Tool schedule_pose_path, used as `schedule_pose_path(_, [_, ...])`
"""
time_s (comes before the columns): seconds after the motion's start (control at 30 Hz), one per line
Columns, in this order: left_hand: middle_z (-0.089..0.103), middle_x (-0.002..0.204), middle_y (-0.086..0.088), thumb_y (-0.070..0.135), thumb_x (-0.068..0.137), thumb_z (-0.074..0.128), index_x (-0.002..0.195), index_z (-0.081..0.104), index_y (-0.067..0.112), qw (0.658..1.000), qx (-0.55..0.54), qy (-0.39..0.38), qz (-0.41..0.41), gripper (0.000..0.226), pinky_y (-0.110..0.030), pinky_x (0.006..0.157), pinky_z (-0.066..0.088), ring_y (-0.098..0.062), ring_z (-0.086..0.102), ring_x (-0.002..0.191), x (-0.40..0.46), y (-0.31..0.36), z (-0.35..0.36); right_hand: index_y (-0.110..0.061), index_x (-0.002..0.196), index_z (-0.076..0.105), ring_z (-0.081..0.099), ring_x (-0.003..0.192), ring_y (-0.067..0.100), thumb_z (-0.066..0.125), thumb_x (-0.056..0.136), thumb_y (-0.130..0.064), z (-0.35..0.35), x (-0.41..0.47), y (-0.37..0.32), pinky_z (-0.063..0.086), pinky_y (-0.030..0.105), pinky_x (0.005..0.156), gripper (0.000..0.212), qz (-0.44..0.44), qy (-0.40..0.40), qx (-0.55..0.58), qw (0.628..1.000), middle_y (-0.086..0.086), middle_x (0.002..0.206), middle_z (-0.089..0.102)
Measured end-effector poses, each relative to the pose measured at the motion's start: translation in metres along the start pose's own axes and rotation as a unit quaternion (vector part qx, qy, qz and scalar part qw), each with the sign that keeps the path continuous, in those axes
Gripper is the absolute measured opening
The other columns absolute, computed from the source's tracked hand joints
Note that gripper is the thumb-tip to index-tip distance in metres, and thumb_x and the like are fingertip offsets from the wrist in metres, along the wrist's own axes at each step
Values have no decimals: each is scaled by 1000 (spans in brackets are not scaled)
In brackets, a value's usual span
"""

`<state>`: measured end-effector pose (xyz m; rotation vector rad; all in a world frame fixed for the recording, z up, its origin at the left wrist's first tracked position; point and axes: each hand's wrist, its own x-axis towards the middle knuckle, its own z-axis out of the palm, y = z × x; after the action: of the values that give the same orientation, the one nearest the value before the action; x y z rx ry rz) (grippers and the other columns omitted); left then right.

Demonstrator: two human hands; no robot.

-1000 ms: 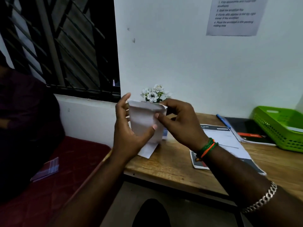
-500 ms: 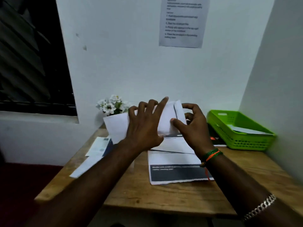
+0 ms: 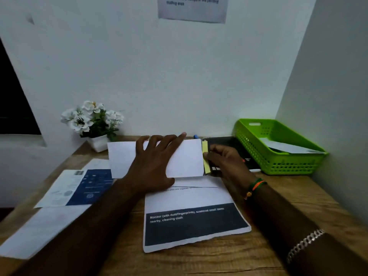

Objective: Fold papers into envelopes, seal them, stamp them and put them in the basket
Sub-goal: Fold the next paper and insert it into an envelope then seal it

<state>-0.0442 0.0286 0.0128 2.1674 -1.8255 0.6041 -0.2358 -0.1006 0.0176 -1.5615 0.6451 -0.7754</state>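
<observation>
- Pressing flat, the left hand (image 3: 153, 166), fingers spread, pins the white envelope (image 3: 185, 158) to the counter (image 3: 219, 253).
- Envelope's long axis runs left-right.
- Right hand (image 3: 227, 164) pinches the yellow strip (image 3: 205, 156) at its right end.

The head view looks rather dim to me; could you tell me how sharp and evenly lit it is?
Head view: dim, bluish light; the green basket is the brightest thing; the printed sheet reads sharply, while the wall notice and the right hand look soft; wide-angle bending curves the wall edges.
</observation>
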Motion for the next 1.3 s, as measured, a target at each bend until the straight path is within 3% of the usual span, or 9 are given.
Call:
schedule_pose_path(0.17, [29, 157, 15, 52, 59, 68, 160, 1, 44, 1000, -25, -9, 8, 122, -48, 115, 14, -18, 28, 138, -2, -5, 5, -4, 111, 70, 60, 88, 25, 71, 90, -30, 1, 3, 8, 58, 50, 83, 34, -13, -25, 1, 1000, 28, 98, 67])
schedule_pose_path(0.33, [33, 152, 16, 71, 67, 65, 159, 17, 42, 998, -48, 29, 21, 108, -46, 113, 19, -16, 33, 136, -3, -4, 12, -12, 85, 65, 52, 69, 16, 65, 97, -28, -1, 0, 12, 47, 21, 54, 20, 10, -3, 32, 999, 13, 85, 51])
schedule_pose_path(0.5, [36, 148, 16, 79, 62, 67, 157, 25, 42, 995, -76, 55, 31, 111, -48, 109, 22, -16, 34, 132, -4, 0, 10, -18, 70, 64, 52, 60, 13, 68, 95, -25, -2, -1, 15, 44, 20, 48, 26, 16, 12, 35, 999, 8, 72, 56])
schedule_pose_path(0.73, [34, 153, 17, 90, 59, 64, 158, 18, 45, 995, -79, 35, 48, 118, -48, 112, 20, -14, 33, 139, -4, 1, 11, -9, 98, 78, 70, 80, 25, 81, 85, -17, -4, 0, 21, 55, 40, 71, 16, -18, -9, 21, 1000, 21, 91, 76])
schedule_pose_path(0.83, [35, 155, 16, 96, 60, 58, 158, 22, 42, 994, -88, 32, 55, 118, -50, 118, 22, -12, 32, 143, -4, 4, 9, -5, 96, 79, 72, 80, 19, 79, 82, 3, -3, 0, 24, 60, 32, 68, 16, -73, -21, -26, 997, 14, 92, 79])
schedule_pose_path(0.97, [43, 150, 19, 97, 58, 58, 152, 35, 40, 993, -108, 45, 34, 111, -47, 122, 21, -6, 37, 141, -4, 3, 6, 1, 96, 78, 73, 84, 23, 81, 80, 3, -6, 4, 25, 62, 42, 77, 17, -132, 6, -57, 990, 18, 95, 78])
schedule_pose_path(1.13, [49, 142, 22, 87, 60, 67, 147, 42, 42, 990, -114, 64, 49, 100, -43, 119, 25, -5, 43, 135, -5, 6, 3, -4, 90, 79, 75, 80, 21, 79, 78, 1, -6, 7, 29, 60, 34, 66, 13, -179, 15, -136, 974, 13, 88, 79])
schedule_pose_path(1.2, [49, 144, 21, 86, 61, 66, 148, 41, 43, 991, -114, 57, 45, 100, -43, 119, 24, -5, 43, 136, -4, 6, 2, -6, 91, 80, 71, 72, 12, 78, 80, 3, -4, 5, 25, 55, 25, 60, 14, -170, 11, -100, 980, 10, 86, 79])
schedule_pose_path(1.3, [54, 140, 18, 83, 63, 65, 145, 45, 42, 993, -103, 62, 21, 94, -45, 116, 29, -10, 48, 131, -4, -1, -1, -5, 99, 75, 65, 66, 15, 76, 89, -11, -5, 4, 18, 53, 29, 55, 12, -111, 27, -30, 993, 13, 82, 74])
